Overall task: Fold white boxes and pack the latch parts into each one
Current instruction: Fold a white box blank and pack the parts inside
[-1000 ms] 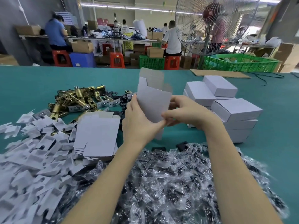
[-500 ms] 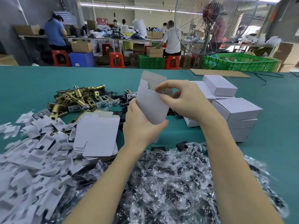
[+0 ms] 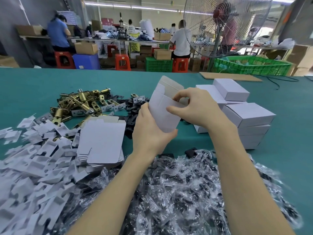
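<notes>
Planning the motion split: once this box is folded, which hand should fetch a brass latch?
Left, probably. The brass latches lie on the left hand's side; the right hand is pinching the box's top flap.

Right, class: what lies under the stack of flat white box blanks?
The stack of flat box blanks rests on white card inserts and the green table; brass latches lie beyond. Anything directly beneath is covered.

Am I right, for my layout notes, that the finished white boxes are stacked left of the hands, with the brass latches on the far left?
Not quite: the head view shows the finished white boxes stacked right of the hands. The brass latches do lie far left.
</notes>
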`<state>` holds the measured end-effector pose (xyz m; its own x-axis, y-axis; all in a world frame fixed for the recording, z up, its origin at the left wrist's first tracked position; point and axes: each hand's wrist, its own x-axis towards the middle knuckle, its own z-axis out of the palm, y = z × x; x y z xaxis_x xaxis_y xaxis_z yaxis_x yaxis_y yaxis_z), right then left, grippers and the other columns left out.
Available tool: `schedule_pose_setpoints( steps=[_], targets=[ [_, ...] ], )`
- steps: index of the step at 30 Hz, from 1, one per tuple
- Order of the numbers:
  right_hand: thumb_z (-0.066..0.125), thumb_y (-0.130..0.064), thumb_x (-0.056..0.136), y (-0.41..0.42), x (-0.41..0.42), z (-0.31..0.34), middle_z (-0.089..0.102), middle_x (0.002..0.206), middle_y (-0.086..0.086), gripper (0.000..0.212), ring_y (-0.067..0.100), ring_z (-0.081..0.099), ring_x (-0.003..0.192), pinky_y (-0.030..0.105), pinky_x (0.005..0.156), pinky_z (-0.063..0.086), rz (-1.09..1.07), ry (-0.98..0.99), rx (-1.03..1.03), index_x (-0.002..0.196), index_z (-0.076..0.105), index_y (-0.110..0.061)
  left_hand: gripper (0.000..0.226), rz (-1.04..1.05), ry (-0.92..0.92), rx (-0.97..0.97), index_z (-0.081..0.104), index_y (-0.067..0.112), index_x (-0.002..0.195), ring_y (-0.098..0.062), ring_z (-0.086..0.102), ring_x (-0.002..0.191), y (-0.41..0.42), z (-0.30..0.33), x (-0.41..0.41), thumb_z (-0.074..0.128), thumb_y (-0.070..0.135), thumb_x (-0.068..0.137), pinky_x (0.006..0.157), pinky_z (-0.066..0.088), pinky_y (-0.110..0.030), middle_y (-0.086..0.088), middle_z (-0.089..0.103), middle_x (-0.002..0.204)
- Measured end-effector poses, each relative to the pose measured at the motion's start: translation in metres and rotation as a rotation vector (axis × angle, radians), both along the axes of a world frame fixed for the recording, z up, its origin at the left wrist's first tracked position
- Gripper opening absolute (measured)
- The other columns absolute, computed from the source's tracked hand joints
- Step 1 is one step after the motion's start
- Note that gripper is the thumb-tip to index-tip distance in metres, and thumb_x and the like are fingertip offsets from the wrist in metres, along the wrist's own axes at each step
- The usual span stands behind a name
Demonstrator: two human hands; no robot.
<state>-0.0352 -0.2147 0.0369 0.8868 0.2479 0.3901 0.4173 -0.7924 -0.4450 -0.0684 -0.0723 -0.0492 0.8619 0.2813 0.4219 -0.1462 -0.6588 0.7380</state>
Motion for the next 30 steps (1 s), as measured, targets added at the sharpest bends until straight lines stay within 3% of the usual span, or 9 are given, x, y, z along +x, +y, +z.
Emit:
schedule_pose_setpoints(
  steps=[5, 9, 11, 14, 17, 20, 24, 27, 30],
  targets=[
    [0.072, -0.046, 0.084, 0.004, 0.001, -0.003, 0.058, 0.104, -0.007, 0.031, 0.014, 0.058, 0.105, 0.035, 0.089, 0.050, 0.018, -0.017, 0.031, 0.115, 0.074, -0.039, 0.075, -0.062, -0.027, -0.050, 0.044, 0.027, 0.122, -0.017, 0.057, 0.099, 0.000, 0.002, -0.004, 0.081, 0.053, 0.062, 0.069, 0.053, -0.038, 0.009, 0.055, 0.112],
    [0.071, -0.053, 0.085, -0.002, 0.006, -0.007, 0.057, 0.103, -0.012, 0.032, 0.010, 0.058, 0.091, 0.032, 0.081, 0.047, 0.058, 0.013, 0.085, 0.115, 0.069, -0.041, 0.061, -0.189, -0.017, -0.223, 0.053, 0.030, 0.120, -0.006, 0.063, 0.096, 0.000, 0.003, -0.003, 0.086, 0.045, 0.071, 0.073, 0.056, -0.032, 0.013, 0.064, 0.108],
    [0.074, -0.052, 0.086, -0.006, 0.006, -0.010, 0.060, 0.109, -0.024, 0.032, 0.009, 0.062, 0.081, 0.028, 0.075, 0.050, 0.134, 0.059, 0.216, 0.114, 0.061, -0.043, 0.056, -0.285, 0.037, -0.323, 0.058, 0.033, 0.119, -0.001, 0.066, 0.095, 0.000, 0.004, -0.002, 0.088, 0.045, 0.074, 0.077, 0.057, -0.029, 0.015, 0.069, 0.107],
    [0.082, -0.042, 0.082, -0.006, 0.004, -0.017, 0.059, 0.109, -0.029, 0.042, 0.020, 0.063, 0.082, 0.036, 0.076, 0.055, 0.193, 0.019, 0.403, 0.115, 0.056, -0.035, 0.064, -0.419, 0.125, -0.479, 0.061, 0.035, 0.122, -0.005, 0.069, 0.101, 0.002, 0.006, -0.001, 0.090, 0.053, 0.068, 0.082, 0.058, -0.031, 0.014, 0.073, 0.111],
    [0.087, -0.027, 0.080, -0.008, 0.005, -0.020, 0.059, 0.103, -0.022, 0.042, 0.011, 0.062, 0.084, 0.042, 0.082, 0.057, 0.248, 0.015, 0.500, 0.110, 0.057, -0.025, 0.076, -0.566, 0.209, -0.567, 0.061, 0.028, 0.128, -0.010, 0.070, 0.107, 0.007, 0.011, 0.000, 0.087, 0.058, 0.064, 0.089, 0.056, -0.032, 0.010, 0.074, 0.116],
    [0.089, -0.022, 0.078, -0.015, 0.009, -0.023, 0.059, 0.104, -0.019, 0.043, 0.003, 0.059, 0.089, 0.037, 0.080, 0.056, 0.303, 0.006, 0.515, 0.109, 0.058, -0.021, 0.069, -0.568, 0.145, -0.638, 0.057, 0.020, 0.136, -0.011, 0.067, 0.117, 0.020, 0.016, 0.005, 0.086, 0.042, 0.078, 0.098, 0.054, -0.033, 0.005, 0.071, 0.126],
    [0.091, -0.024, 0.077, -0.010, 0.008, -0.028, 0.059, 0.105, -0.029, 0.048, -0.003, 0.059, 0.089, 0.022, 0.072, 0.054, 0.340, -0.013, 0.569, 0.111, 0.057, -0.025, 0.040, -0.591, 0.115, -0.652, 0.062, 0.013, 0.129, -0.015, 0.068, 0.116, 0.034, 0.020, 0.007, 0.073, 0.012, 0.091, 0.094, 0.057, -0.030, -0.003, 0.073, 0.123],
    [0.088, -0.024, 0.080, -0.006, 0.010, -0.033, 0.065, 0.119, -0.012, 0.061, 0.011, 0.070, 0.096, 0.028, 0.077, 0.058, 0.373, 0.021, 0.611, 0.127, 0.051, -0.032, 0.036, -0.542, 0.087, -0.677, 0.063, 0.013, 0.122, -0.018, 0.070, 0.112, 0.039, 0.021, 0.007, 0.075, 0.007, 0.089, 0.088, 0.059, -0.031, -0.006, 0.073, 0.119],
    [0.084, -0.020, 0.084, -0.009, 0.013, -0.036, 0.070, 0.115, 0.005, 0.059, 0.028, 0.075, 0.087, 0.032, 0.076, 0.059, 0.411, 0.101, 0.721, 0.128, 0.050, -0.038, 0.044, -0.475, 0.024, -0.653, 0.057, 0.021, 0.123, -0.016, 0.072, 0.106, 0.045, 0.022, 0.008, 0.078, 0.009, 0.087, 0.084, 0.059, -0.029, -0.003, 0.073, 0.116]
  ],
)
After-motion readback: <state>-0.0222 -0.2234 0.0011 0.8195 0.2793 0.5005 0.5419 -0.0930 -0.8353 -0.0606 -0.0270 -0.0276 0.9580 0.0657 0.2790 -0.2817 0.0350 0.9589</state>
